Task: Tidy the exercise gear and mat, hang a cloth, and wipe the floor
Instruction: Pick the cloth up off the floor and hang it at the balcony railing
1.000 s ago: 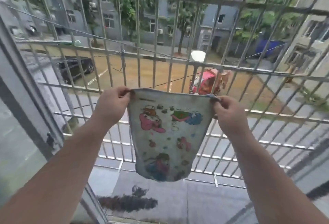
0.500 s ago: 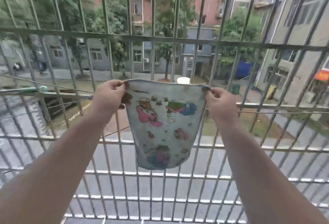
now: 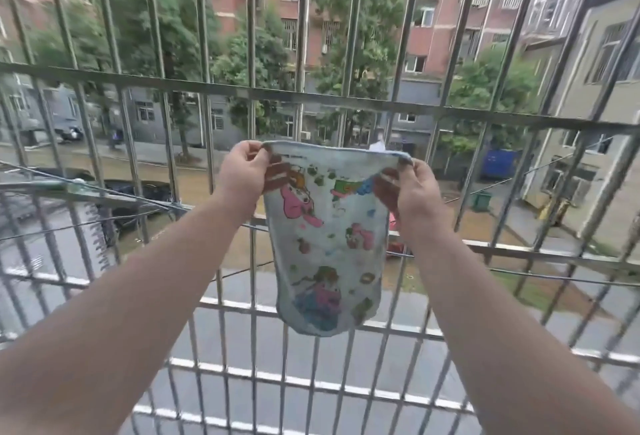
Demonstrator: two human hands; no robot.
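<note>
Hang-cloth step: left hand (image 3: 242, 171) and right hand (image 3: 412, 189) each pinch shut on a top corner of cartoon-print cloth (image 3: 329, 247), spread taut below window grille's horizontal rail (image 3: 138, 80). Next, likely: lift, drape over rail.

Printed cloth (image 3: 329, 244) pinched between left hand (image 3: 242, 171) and right hand (image 3: 412, 189); window bars (image 3: 311, 95) behind

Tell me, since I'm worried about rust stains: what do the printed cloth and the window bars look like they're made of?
The cloth looks like thin, soft woven cotton or microfibre: it droops limply between the left hand and right hand, with a matte cartoon print. The bars look like bare grey metal, possibly stainless steel, with a dull sheen; no rust is visible.
</note>
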